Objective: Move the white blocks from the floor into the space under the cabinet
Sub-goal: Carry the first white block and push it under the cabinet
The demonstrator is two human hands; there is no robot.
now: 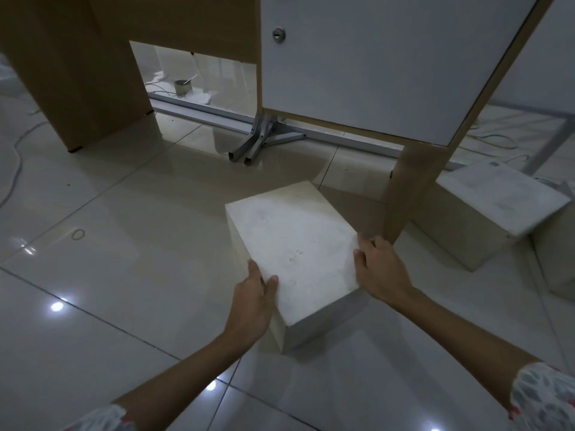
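A large white block (295,241) stands on the tiled floor in the middle of the view, with faint writing on its top. My left hand (255,298) grips its near left edge, thumb on top. My right hand (378,267) presses against its right edge. Both hands hold the block. Just beyond it stands the cabinet (382,60), with a white door, a round lock and a wooden side leg (410,188). The gap under the cabinet is low and shadowed. A second white block (494,209) lies to the right, behind that leg.
Grey metal frame bars (258,141) lie on the floor under and behind the cabinet. A wooden desk panel (77,73) stands at the left. A small tin (183,87) sits further back. Cables trail along the left floor, and a rubber band (78,234) lies on a tile.
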